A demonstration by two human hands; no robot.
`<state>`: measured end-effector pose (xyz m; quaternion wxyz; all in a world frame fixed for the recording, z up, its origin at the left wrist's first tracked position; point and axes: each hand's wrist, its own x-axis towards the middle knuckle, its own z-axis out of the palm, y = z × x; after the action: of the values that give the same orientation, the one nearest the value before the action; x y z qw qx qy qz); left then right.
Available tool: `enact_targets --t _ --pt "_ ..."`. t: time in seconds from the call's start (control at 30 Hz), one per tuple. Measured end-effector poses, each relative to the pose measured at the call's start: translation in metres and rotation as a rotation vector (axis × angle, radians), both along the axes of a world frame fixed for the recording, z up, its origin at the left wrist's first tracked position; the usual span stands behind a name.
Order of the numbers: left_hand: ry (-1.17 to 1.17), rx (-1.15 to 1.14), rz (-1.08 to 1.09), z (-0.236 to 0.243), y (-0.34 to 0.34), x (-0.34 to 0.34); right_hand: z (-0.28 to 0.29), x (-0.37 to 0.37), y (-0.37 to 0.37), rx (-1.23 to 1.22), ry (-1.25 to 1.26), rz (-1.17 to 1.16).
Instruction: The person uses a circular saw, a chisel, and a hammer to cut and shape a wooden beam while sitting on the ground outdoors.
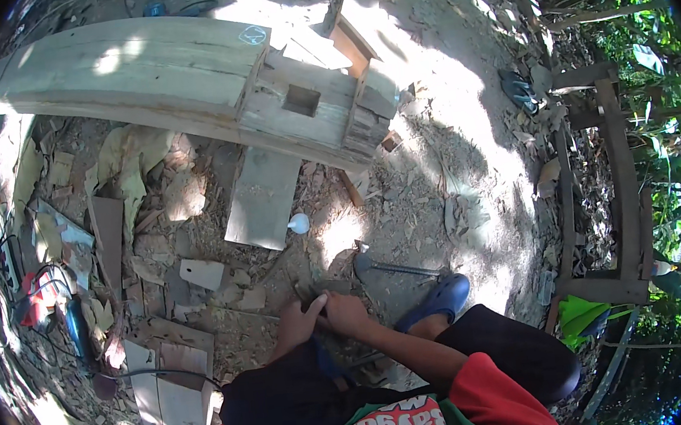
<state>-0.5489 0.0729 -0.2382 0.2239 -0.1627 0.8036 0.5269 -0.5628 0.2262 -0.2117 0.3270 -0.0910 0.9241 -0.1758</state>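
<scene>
My left hand (pixel 297 321) and my right hand (pixel 343 313) are closed together on a dark narrow object (pixel 308 294) low in front of me, whose shape I cannot make out clearly. Just right of them a hammer (pixel 396 270) with a long metal handle lies on the dirt, beside my blue clog (pixel 441 297). Above the hands a flat board (pixel 259 192) slopes out from under a large squared timber (pixel 135 72), which has a square cutout near its right end. A small white object (pixel 298 223) lies by the board.
Wood scraps (pixel 202 273) and wood chips cover the ground. At left lie red and blue power tools (pixel 38 298) with cords, and boards (pixel 173 392) nearer me. A wooden frame (pixel 620 183) with a green item (pixel 580 316) stands at right, before plants.
</scene>
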Motion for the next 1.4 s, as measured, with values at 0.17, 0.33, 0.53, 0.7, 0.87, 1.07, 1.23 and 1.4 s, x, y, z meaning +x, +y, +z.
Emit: enact_targets --t 0.17,0.33,0.53,0.7,0.87,1.07,1.23,1.4 --pt "-0.218 0.664 0.317 0.013 0.007 0.0 0.033 -0.028 0.077 0.099 0.065 0.101" --pt "-0.035 0.873 0.353 0.062 -0.012 -0.035 -0.017 -0.034 0.159 0.369 0.218 0.141" --pt "0.314 0.834 0.22 0.105 -0.057 -0.085 -0.049 -0.046 0.171 0.257 0.178 0.217" --pt "0.418 0.625 0.112 0.175 -0.082 -0.116 0.011 -0.09 0.161 0.047 -0.063 0.143" --pt "0.29 0.444 -0.097 0.238 -0.046 -0.147 0.11 -0.128 0.203 0.07 0.003 0.109" --pt "0.278 -0.098 -0.864 0.288 0.05 -0.185 0.082 -0.112 0.255 -0.11 -0.05 0.007" --pt "0.15 -0.176 -1.158 0.256 0.148 -0.213 -0.048 -0.063 0.27 -0.509 -0.198 -0.26" --pt "0.413 -0.081 -1.064 0.225 0.213 -0.222 -0.091 -0.021 0.233 -1.024 -0.33 -0.575"
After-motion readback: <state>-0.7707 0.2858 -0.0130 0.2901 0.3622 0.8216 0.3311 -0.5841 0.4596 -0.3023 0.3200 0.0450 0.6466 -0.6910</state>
